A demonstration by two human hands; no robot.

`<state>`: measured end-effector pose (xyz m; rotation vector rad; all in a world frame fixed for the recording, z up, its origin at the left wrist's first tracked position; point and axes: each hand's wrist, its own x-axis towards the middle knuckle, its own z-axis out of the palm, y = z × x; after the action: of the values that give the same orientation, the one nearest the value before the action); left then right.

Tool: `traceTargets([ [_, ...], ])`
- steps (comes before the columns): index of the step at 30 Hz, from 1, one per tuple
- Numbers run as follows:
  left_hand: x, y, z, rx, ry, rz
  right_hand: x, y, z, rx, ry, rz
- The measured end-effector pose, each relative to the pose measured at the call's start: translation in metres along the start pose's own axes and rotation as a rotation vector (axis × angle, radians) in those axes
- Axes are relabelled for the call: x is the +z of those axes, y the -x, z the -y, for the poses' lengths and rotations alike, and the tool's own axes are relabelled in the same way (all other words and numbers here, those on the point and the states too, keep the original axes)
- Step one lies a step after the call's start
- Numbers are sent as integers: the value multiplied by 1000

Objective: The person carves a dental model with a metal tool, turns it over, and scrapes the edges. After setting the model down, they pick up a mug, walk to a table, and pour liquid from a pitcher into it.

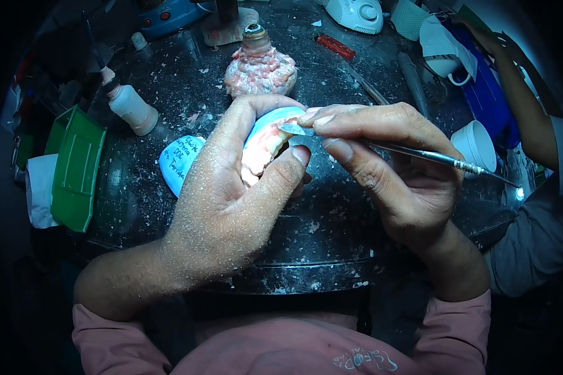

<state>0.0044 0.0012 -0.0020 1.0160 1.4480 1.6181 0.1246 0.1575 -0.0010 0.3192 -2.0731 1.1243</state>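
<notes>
My left hand [225,194], dusted with pale powder, wraps round a dental model [259,153] with a blue base, pink gum areas and pale teeth. Pinched in my right hand [394,162] is a thin metal carving tool [419,153]. Its flat blade touches the upper part of the model, near the pink material. The fingertips of both hands are close together beside the model. A blue piece with handwriting [178,164] lies on the table just left of my left hand, partly hidden behind it.
Beyond my hands stands a bottle-like burner crusted with pink wax [259,69]. A white squeeze bottle [133,109] and green tray [78,169] are at left. A red-handled tool [336,46], white cup [473,145] and another person's arm [522,106] are at right on the dark table [313,265].
</notes>
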Motion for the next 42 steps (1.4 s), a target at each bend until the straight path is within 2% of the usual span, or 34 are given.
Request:
traceTargets([
  [5, 0, 0, 2, 37, -23, 15, -2, -1, 3, 41, -20, 27],
  [8, 2, 0, -5, -17, 3, 14, -5, -3, 4, 16, 21, 85],
  [10, 4, 0, -11, -67, 9, 11, -4, -1, -3, 75, -114, -77],
  [11, 1, -1, -9, -63, 9, 13, -9, -3, -6, 60, -129, -79],
  [13, -6, -5, -5, -41, 355, 120, -10, -3, -6, 77, -129, -128],
  [14, -1, -5, -2, -77, 434, 34, -11, -3, -9, 55, -127, -115],
  [17, -7, -10, -1, -105, 420, 75, -7, -3, -10, 84, -163, -116],
  [19, -3, -15, -4, -51, 233, -32, -6, -4, -10, 111, -172, -124],
  [20, -6, -17, -7, -50, 235, -33, -6, -5, -10, 138, -182, -133],
  [22, -14, -20, -16, -59, -8, -38, -5, -6, -10, 135, -188, -145],
  [24, -8, -20, -20, -23, -67, -195, -3, -5, -8, 103, -255, -79],
  [25, -11, -19, -23, -5, -118, -164, -9, -4, -6, 104, -191, 15],
  [30, -21, -19, -17, 87, -172, -159, -6, -3, -9, 32, -251, 19],
  [32, -23, -18, -13, 173, -142, -107, -6, -3, -8, -44, -105, 97],
  [33, -24, -17, -15, 171, -141, -108, -6, -2, -2, 22, -95, 84],
  [35, -25, -15, -19, 139, -272, -67, -5, -2, -2, 18, -78, 95],
  [42, -21, -15, -13, 214, -324, -125, -8, -4, -2, 29, -36, 146],
])
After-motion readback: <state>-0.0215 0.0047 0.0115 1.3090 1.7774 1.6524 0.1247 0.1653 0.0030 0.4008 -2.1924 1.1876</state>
